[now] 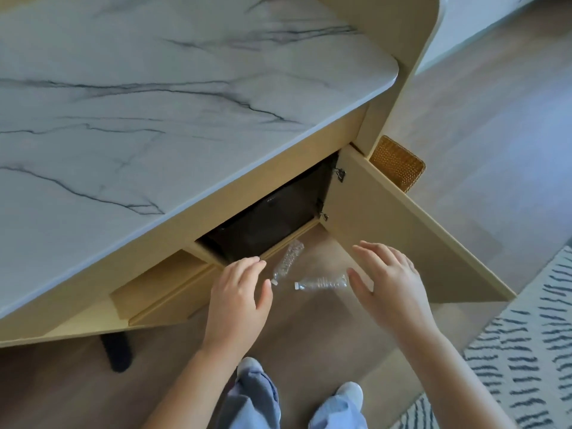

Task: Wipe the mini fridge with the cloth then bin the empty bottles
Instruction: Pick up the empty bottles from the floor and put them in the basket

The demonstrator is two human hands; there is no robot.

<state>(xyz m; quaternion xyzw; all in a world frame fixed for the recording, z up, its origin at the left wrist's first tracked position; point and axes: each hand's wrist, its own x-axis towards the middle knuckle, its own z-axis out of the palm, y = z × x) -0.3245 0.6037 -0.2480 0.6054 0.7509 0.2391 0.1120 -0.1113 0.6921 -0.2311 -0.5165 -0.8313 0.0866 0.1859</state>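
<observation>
Two clear, empty plastic bottles lie on the wooden floor below the cabinet: one bottle (288,261) points toward the opening, the other bottle (322,282) lies crosswise with its white cap to the left. My left hand (238,292) hovers open just left of them. My right hand (390,280) hovers open just right of them. Neither hand touches a bottle. The dark mini fridge (272,215) sits inside the open cabinet compartment. No cloth is in view.
The cabinet door (402,230) stands swung open to the right of my right hand. A marble-patterned countertop (154,103) overhangs the cabinet. A woven basket (397,164) stands behind the door. A striped rug (526,351) lies at the right. My feet show at the bottom.
</observation>
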